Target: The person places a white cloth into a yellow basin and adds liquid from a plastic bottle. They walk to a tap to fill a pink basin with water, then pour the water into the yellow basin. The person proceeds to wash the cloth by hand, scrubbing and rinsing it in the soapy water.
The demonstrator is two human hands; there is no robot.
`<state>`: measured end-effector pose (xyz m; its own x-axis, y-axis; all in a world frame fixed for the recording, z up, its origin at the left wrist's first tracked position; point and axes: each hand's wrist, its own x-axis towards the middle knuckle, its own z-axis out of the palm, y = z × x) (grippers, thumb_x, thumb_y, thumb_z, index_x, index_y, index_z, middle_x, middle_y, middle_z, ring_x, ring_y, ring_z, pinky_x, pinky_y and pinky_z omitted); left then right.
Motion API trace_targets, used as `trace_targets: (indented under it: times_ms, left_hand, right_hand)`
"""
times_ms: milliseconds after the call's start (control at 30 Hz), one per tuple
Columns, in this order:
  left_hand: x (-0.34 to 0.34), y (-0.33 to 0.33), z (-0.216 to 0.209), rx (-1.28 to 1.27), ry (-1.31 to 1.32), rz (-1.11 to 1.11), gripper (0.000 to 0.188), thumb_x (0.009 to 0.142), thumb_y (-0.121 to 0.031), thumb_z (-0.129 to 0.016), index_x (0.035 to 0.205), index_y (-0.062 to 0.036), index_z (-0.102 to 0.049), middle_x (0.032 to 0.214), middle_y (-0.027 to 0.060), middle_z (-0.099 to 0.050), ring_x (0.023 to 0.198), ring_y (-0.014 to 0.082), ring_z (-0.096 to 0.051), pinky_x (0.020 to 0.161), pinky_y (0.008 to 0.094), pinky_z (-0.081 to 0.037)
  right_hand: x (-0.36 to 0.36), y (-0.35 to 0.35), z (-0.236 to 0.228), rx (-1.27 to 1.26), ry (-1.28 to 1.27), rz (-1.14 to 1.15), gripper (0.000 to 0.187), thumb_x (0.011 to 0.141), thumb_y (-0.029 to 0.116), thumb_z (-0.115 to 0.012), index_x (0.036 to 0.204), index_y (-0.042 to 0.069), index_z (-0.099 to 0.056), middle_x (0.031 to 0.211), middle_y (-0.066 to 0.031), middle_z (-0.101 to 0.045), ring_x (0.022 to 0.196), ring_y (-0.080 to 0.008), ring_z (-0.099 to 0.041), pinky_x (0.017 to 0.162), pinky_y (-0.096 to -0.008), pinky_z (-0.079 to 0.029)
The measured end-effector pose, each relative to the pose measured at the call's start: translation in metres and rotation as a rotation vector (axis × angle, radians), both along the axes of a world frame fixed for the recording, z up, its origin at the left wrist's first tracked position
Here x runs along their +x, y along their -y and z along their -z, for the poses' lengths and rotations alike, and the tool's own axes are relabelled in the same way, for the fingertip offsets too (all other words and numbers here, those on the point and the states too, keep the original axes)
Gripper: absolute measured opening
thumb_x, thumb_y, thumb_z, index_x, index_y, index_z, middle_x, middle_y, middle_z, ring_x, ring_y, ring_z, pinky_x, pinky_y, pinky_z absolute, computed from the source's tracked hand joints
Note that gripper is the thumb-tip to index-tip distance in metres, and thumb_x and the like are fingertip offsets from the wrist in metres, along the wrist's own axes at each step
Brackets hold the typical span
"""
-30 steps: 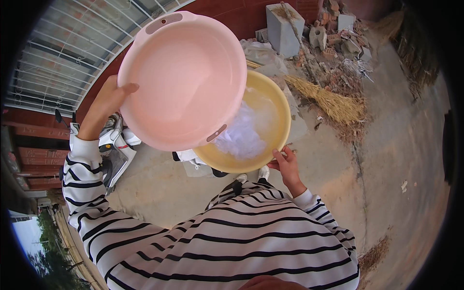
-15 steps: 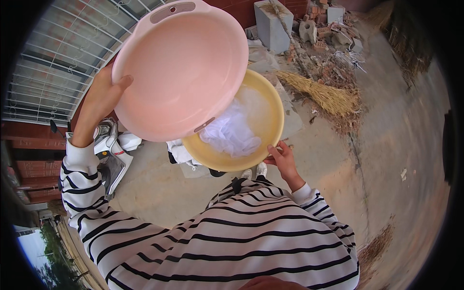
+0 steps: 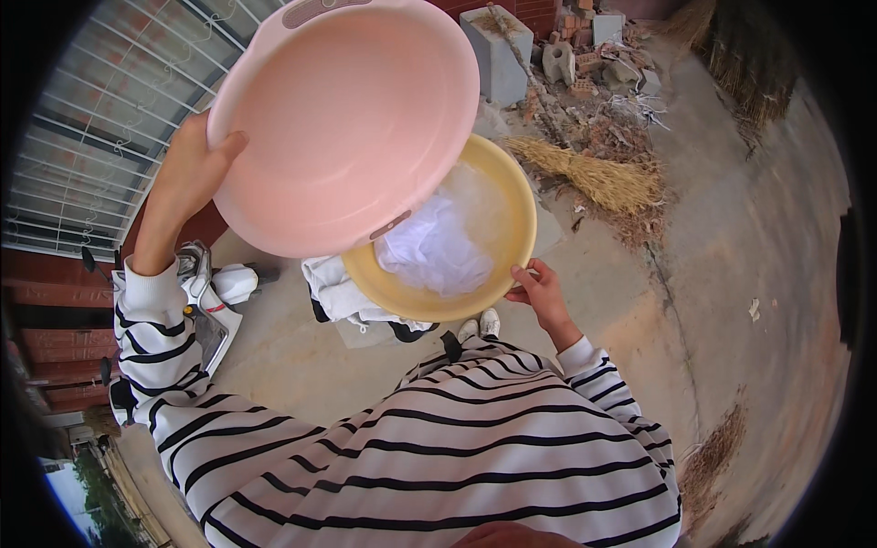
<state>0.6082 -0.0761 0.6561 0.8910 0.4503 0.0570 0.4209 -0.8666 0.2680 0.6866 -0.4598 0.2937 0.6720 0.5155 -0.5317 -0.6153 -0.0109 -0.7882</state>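
Noting the left hand [image 3: 194,164] clasping the pink basin [image 3: 347,137] at its left rim, thumb inside, other fingers hidden behind; it hangs tilted over the yellow basin [image 3: 528,228], blocking our view of its upper left; the right hand [image 3: 541,297] pinches the yellow rim at lower right; we judge the pink shell light, stiff, slippery when wet, best held by its handle grips [image 3: 391,226]; we expect the yellow basin, holding soft white cloth [image 3: 434,247], to be heavier; garments [image 3: 336,290] crowd its left; we see a straw broom [image 3: 594,173] and rubble [image 3: 559,62] to the right.
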Motion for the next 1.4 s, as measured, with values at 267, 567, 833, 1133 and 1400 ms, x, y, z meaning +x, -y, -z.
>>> trace_targets:
  times_ms: [267, 567, 833, 1133, 1400]
  left_hand:
    - [-0.011, -0.012, 0.003, -0.013, 0.052, 0.063, 0.034, 0.087, -0.018, -0.060, 0.105, 0.0103, -0.062, 0.086, 0.0182, -0.070, 0.075, 0.0235, -0.067, 0.072, 0.0364, -0.051]
    - [-0.022, -0.062, 0.022, -0.526, 0.140, -0.112, 0.039, 0.087, -0.019, -0.060, 0.114, 0.0094, -0.059, 0.096, 0.0164, -0.069, 0.079, 0.0230, -0.069, 0.068, 0.0331, -0.056]
    - [-0.023, -0.016, 0.093, -1.160, 0.335, -0.137, 0.052, 0.090, -0.016, -0.060, 0.133, 0.0087, -0.044, 0.122, 0.0184, -0.060, 0.107, 0.0252, -0.065, 0.086, 0.0348, -0.057]
    - [0.017, 0.196, 0.186, -1.768, 0.137, -0.037, 0.052, 0.091, -0.011, -0.059, 0.137, 0.0054, -0.039, 0.130, 0.0177, -0.055, 0.116, 0.0274, -0.060, 0.097, 0.0391, -0.053]
    - [0.054, 0.389, 0.261, -1.879, -0.296, 0.024, 0.046, 0.090, -0.010, -0.057, 0.131, 0.0042, -0.042, 0.122, 0.0169, -0.057, 0.106, 0.0293, -0.064, 0.079, 0.0430, -0.061]
  right_hand:
    - [-0.006, 0.000, -0.007, -0.051, 0.045, 0.065, 0.028, 0.094, 0.022, -0.066, 0.107, -0.001, -0.058, 0.090, -0.0106, -0.067, 0.068, -0.0157, -0.068, 0.062, -0.0253, -0.060]
    - [-0.015, 0.008, -0.002, 0.049, -0.027, 0.156, 0.035, 0.095, 0.026, -0.065, 0.116, -0.001, -0.058, 0.102, -0.0099, -0.066, 0.077, -0.0172, -0.069, 0.070, -0.0274, -0.060]
    - [0.008, 0.077, -0.044, 0.035, 0.236, 0.538, 0.031, 0.098, 0.013, -0.055, 0.124, -0.003, -0.056, 0.117, -0.0157, -0.066, 0.091, -0.0202, -0.069, 0.079, -0.0298, -0.058]
    - [0.025, 0.161, -0.226, -0.091, 0.972, 0.566, 0.034, 0.101, 0.009, -0.046, 0.130, -0.008, -0.054, 0.125, -0.0185, -0.063, 0.107, -0.0235, -0.065, 0.093, -0.0336, -0.053]
    - [0.125, 0.229, -0.049, -1.563, 0.893, 0.073, 0.045, 0.085, 0.015, -0.055, 0.120, -0.011, -0.045, 0.135, -0.0438, -0.038, 0.124, -0.0506, -0.046, 0.098, -0.0498, -0.043]
